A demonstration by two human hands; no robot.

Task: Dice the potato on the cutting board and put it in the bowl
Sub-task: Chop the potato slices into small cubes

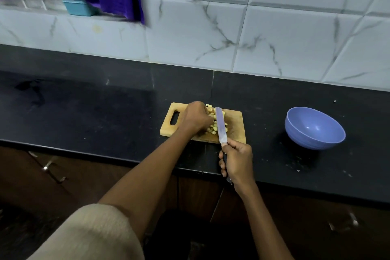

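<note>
A dark tabletop (105, 107) carries a wooden cutting board (236, 131) at centre. At its 3 o'clock, well apart, sits a blue bowl (314, 127). The right hand (237, 161), at the board's 6 o'clock, grips a knife (220, 127) laid over the diced potato (213, 127). The left hand (195, 118) curls against the pieces at their 9 o'clock.

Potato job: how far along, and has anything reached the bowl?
Mostly cut: potato pieces sit heaped on the cutting board. In hand: right hand holds the knife, and left hand steadies the pile. Left: the blue bowl looks empty.
</note>
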